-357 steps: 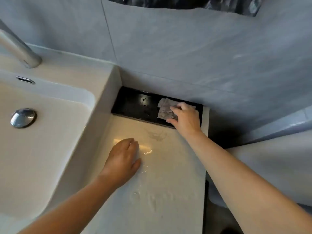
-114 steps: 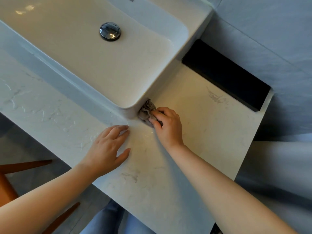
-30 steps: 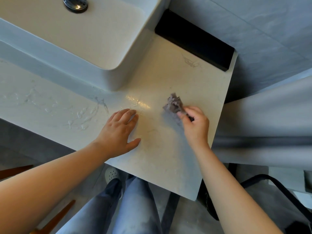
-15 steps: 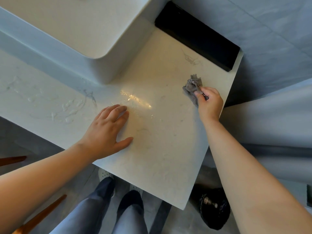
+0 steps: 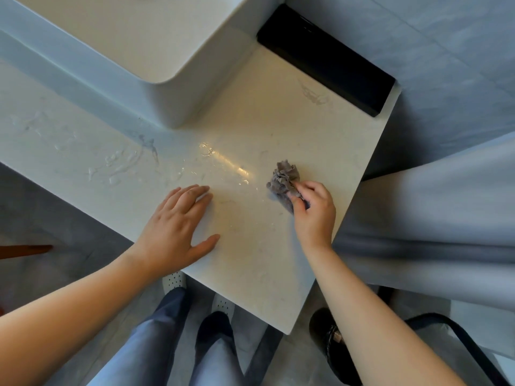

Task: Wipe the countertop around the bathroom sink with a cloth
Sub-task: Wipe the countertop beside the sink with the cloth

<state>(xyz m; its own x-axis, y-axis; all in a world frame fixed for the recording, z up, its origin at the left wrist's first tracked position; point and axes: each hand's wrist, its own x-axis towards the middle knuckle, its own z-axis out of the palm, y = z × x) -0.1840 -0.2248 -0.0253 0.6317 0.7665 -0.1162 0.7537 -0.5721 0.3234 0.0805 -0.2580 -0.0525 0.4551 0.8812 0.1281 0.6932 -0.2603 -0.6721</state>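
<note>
Item: grey cloth (image 5: 284, 179), bunched, pinched in the right hand (image 5: 313, 213) fingertips, on the countertop (image 5: 250, 260) toward its right edge. Left hand (image 5: 178, 229): fingers released, flat near the front edge. Risk: smeared water (image 5: 119, 162) along the front left may go unwiped; the small wad could overrun the right edge.

Right hand (image 5: 314, 215) around crumpled grey cloth (image 5: 284, 181) on seemingly wet countertop (image 5: 250, 268), left hand (image 5: 175, 229) flat alongside.

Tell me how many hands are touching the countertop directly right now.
1. The left hand lies flat, palm down, on the countertop near its front edge. The right hand grips the bunched grey cloth, pressing that to the surface instead.
</note>
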